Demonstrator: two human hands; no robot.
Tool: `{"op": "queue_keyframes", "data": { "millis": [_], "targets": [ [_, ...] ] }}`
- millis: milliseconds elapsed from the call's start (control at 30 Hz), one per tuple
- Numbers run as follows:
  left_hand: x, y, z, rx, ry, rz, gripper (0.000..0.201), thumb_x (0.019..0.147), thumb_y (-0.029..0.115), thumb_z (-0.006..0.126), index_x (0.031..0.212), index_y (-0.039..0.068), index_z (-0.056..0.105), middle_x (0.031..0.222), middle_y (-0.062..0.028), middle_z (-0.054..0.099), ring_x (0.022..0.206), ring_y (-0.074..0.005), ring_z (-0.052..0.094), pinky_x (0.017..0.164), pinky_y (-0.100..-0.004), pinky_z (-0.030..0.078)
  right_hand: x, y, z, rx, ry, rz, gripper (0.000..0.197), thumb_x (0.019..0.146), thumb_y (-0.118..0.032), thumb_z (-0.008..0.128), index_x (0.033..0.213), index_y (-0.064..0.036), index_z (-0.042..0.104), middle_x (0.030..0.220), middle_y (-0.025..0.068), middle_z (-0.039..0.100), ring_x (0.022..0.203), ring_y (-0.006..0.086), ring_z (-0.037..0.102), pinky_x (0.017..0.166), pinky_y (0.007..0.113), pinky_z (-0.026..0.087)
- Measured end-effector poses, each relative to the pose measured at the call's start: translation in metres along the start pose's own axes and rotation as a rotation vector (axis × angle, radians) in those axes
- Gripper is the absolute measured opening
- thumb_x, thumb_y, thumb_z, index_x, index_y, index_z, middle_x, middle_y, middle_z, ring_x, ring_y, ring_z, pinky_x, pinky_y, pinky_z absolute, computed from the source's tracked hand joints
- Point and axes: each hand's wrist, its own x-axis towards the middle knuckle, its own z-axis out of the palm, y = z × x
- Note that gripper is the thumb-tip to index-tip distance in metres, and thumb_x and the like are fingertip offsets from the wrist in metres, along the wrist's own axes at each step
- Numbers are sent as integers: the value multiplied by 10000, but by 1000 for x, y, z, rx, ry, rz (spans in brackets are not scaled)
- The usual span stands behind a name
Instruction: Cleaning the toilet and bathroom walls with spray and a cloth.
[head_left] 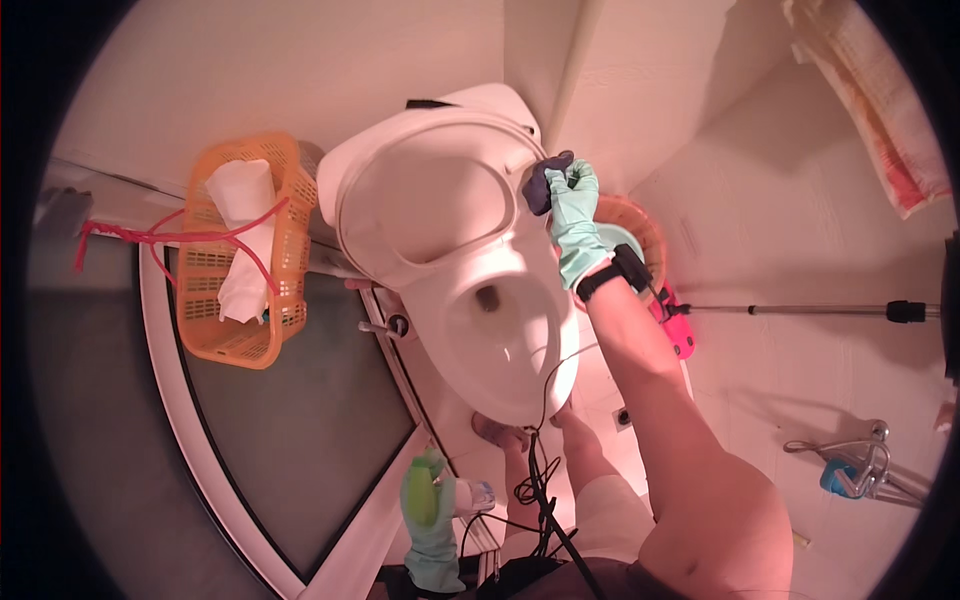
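Note:
My right hand (575, 215), in a mint-green rubber glove with a black band at the wrist, is closed on a bunched dark cloth (540, 187). The cloth is against or just beside the right edge of the raised toilet lid (440, 205); I cannot tell if they touch. Below the lid, the white toilet (545, 375) has its bowl uncovered, with a brownish patch at the drain. Low on the left, my gloved left hand (432, 545) grips a spray bottle with a green top (424, 492) and a whitish body (475, 497).
An orange plastic basket (240, 350) with white paper and red string hangs at the left, by a glass panel (290, 400). Right of the toilet stand a brown tub (645, 225) and a pink mop head (680, 335) on a pole. Black cables (540, 480) dangle before me.

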Motion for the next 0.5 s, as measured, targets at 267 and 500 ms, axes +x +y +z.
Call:
{"op": "queue_keyframes", "data": {
  "millis": [267,500],
  "targets": [
    [-12,24,-29,22,22,30,487,842,-30,646,1304,-18,495,1302,-155,561,1149,-229,574,987,-361,468,-5,-62,47,-335,-164,-260,209,754,90,647,811,-56,509,747,28,497,679,161,487,627,308,459],
    [-39,30,-90,-178,166,3,450,846,-48,633,1280,-16,517,1193,-103,586,1089,-194,578,964,-329,466,-11,-37,48,-103,-131,191,205,762,99,631,821,-76,542,722,23,588,608,165,595,523,327,485]
  ]
}}
